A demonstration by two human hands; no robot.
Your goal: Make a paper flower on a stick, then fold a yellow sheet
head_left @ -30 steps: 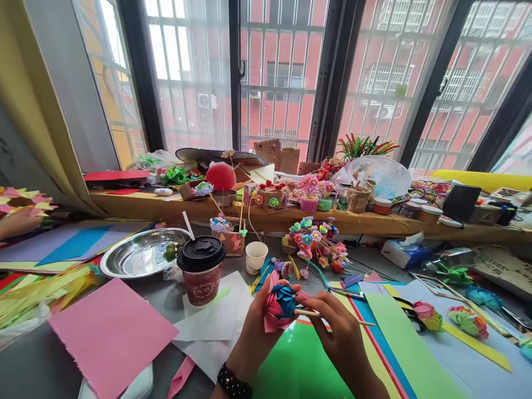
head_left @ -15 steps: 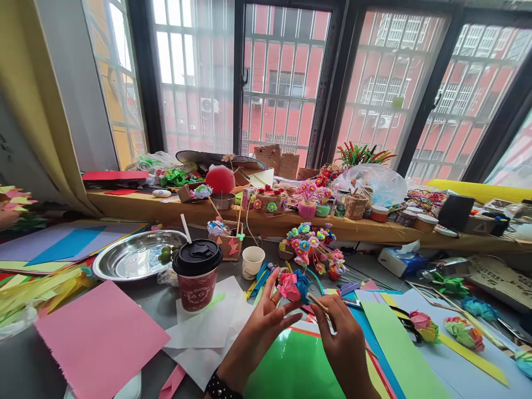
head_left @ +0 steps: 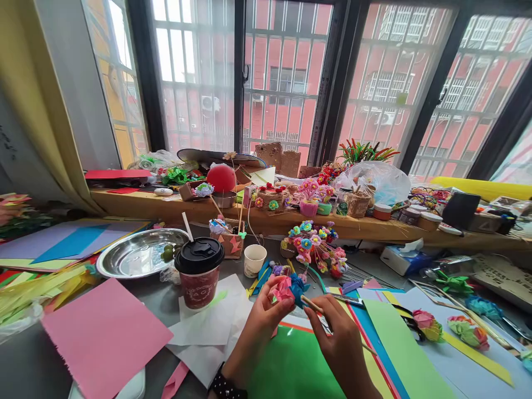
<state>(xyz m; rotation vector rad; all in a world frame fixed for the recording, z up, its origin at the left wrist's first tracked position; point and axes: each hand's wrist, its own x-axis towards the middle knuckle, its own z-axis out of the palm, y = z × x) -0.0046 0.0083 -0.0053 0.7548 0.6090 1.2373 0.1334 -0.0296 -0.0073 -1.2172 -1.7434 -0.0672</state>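
Note:
A folded paper flower [head_left: 298, 289], pink on one side and blue on the other, is in the fingers of my left hand [head_left: 266, 311], which closes around its pink side. My right hand [head_left: 338, 330] pinches a thin wooden stick [head_left: 311, 304]. The stick's tip meets the blue side of the flower; whether it is fixed there I cannot tell. Below both hands lies a shiny green sheet [head_left: 297, 363].
Left of my hands stand a lidded coffee cup [head_left: 199, 280], a paper cup [head_left: 254, 260] and a steel plate [head_left: 116, 260]. Pink paper [head_left: 108, 338] lies at the front left. To the right are paper flowers [head_left: 428, 324] and a pale green sheet [head_left: 399, 343]. Crochet flowers [head_left: 316, 244] stand behind.
My left hand's spread fingers have curled in around the pink side of the flower. The right hand keeps its pinch on the stick, shifting slightly left. The view has moved a little.

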